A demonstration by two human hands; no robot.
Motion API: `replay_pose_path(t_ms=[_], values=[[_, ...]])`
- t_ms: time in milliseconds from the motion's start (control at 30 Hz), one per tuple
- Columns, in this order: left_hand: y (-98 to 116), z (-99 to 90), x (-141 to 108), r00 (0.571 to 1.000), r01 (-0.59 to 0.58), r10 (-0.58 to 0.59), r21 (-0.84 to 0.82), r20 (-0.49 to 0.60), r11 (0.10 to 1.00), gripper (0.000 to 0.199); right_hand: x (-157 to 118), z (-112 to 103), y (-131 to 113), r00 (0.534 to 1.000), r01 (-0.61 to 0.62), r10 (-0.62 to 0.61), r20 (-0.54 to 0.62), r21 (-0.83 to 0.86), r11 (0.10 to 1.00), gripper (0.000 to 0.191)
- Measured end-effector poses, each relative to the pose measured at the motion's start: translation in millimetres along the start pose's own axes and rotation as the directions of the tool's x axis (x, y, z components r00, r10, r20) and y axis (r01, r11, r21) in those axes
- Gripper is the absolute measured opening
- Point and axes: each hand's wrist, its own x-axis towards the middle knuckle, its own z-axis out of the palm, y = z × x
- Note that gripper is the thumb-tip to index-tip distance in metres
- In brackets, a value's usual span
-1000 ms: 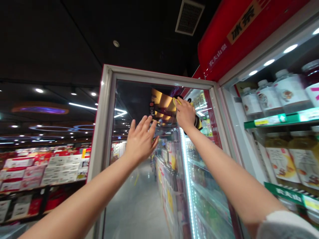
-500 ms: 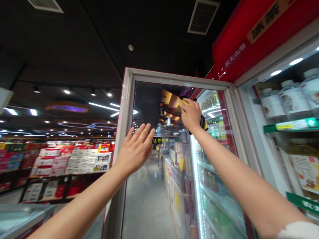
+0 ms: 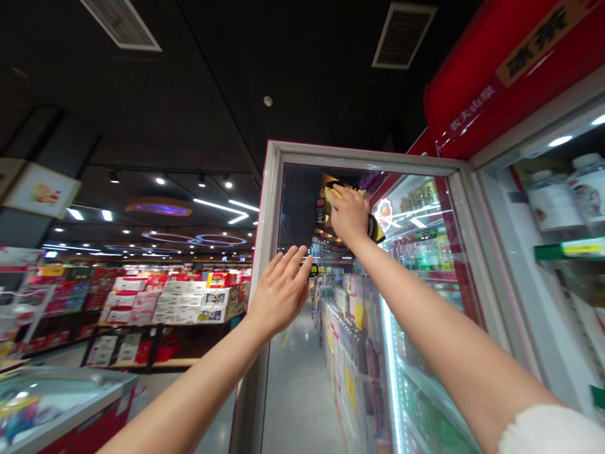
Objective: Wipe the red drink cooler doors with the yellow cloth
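Note:
In the head view, an open fridge door [image 3: 302, 391] with a light metal frame and clear glass stands in front of me. My right hand [image 3: 350, 214] presses a yellow and black cloth [image 3: 377, 231] against the upper part of the glass, fingers over it; most of the cloth is hidden beneath the hand. Lower and to the left, my left hand [image 3: 282, 290] is open, its fingers stretched out over the glass by the left side of the frame. Whether its palm touches the glass cannot be made out.
At the right is the lit fridge interior with white-labelled bottles [image 3: 553, 198] on a shelf, under a red header [image 3: 463, 82]. A chest freezer [image 3: 89, 410] stands at lower left. Stacked boxes [image 3: 184, 302] fill shelves behind it. Bottles and an aisle show through the glass.
My right hand has moved left across the glass with the cloth. My left hand stays near the door's left side. The view has turned left, bringing more of the chest freezer into sight.

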Motion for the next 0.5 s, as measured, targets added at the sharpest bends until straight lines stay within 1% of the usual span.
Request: replay_pose_path(t_ms=[33, 67, 100, 167, 200, 233, 267, 333, 367, 400, 433, 467, 500], values=[[-0.2, -0.6, -0.4, 1.0, -0.001, 0.001, 0.0, 0.003, 1.0, 0.046, -0.4, 2.8, -9.9, 0.998, 0.045, -0.045, 0.036, -0.003, 0.999, 0.044], [-0.4, -1.1, -1.0, 1.0, -0.001, 0.001, -0.001, 0.006, 1.0, 0.046, -4.5, 4.0, -17.7, 0.989, 0.121, -0.122, 0.079, 0.013, 0.993, 0.046], [-0.7, -1.7, -1.9, 1.0, -0.002, 0.002, -0.002, 0.007, 1.0, 0.046, -11.3, 3.6, -22.3, 0.969, 0.211, -0.215, 0.122, 0.048, 0.976, 0.048], [-0.8, -2.7, -4.1, 1.0, -0.007, 0.007, -0.008, 0.006, 1.0, 0.046, -27.6, -1.1, -20.2, 0.909, 0.357, -0.378, 0.176, 0.137, 0.924, 0.046], [-0.5, -3.1, -5.1, 1.0, -0.009, 0.009, -0.012, 0.006, 1.0, 0.046, -33.8, -4.4, -14.7, 0.891, 0.39, -0.417, 0.176, 0.17, 0.905, 0.042], [-0.1, -3.5, -6.0, 1.0, -0.01, 0.01, -0.017, 0.007, 1.0, 0.047, -37.1, -7.2, -7.9, 0.893, 0.392, -0.421, 0.157, 0.186, 0.901, 0.038], [0.6, -3.9, -6.7, 1.0, -0.008, 0.009, -0.022, 0.009, 1.0, 0.047, -36.9, -8.9, -1.3, 0.914, 0.364, -0.388, 0.119, 0.182, 0.913, 0.035], [2.2, -4.7, -7.3, 1.0, 0.0, 0.0, -0.029, 0.013, 1.0, 0.048, -27.3, -7.9, 5.1, 0.971, 0.234, -0.237, 0.012, 0.135, 0.963, 0.032], [2.9, -4.9, -7.5, 1.0, 0.005, -0.005, -0.032, 0.012, 0.999, 0.047, -20.1, -5.2, 3.3, 0.987, 0.157, -0.154, -0.036, 0.108, 0.982, 0.033], [3.4, -5.1, -7.7, 1.0, 0.008, -0.007, -0.035, 0.01, 0.999, 0.047, -13.2, -1.6, -1.7, 0.993, 0.098, -0.092, -0.068, 0.087, 0.991, 0.034], [3.6, -5.2, -8.0, 1.0, 0.007, -0.006, -0.04, 0.008, 0.999, 0.047, -8.0, 2.1, -8.9, 0.995, 0.075, -0.069, -0.074, 0.076, 0.994, 0.036], [3.4, -5.2, -8.7, 1.0, 0.005, -0.005, -0.045, 0.007, 0.999, 0.047, -5.5, 5.4, -17.1, 0.994, 0.097, -0.093, -0.053, 0.08, 0.992, 0.038], [2.9, -5.2, -9.6, 1.0, 0.005, -0.004, -0.052, 0.008, 0.999, 0.047, -6.0, 7.5, -24.8, 0.988, 0.156, -0.156, -0.012, 0.098, 0.983, 0.041]])
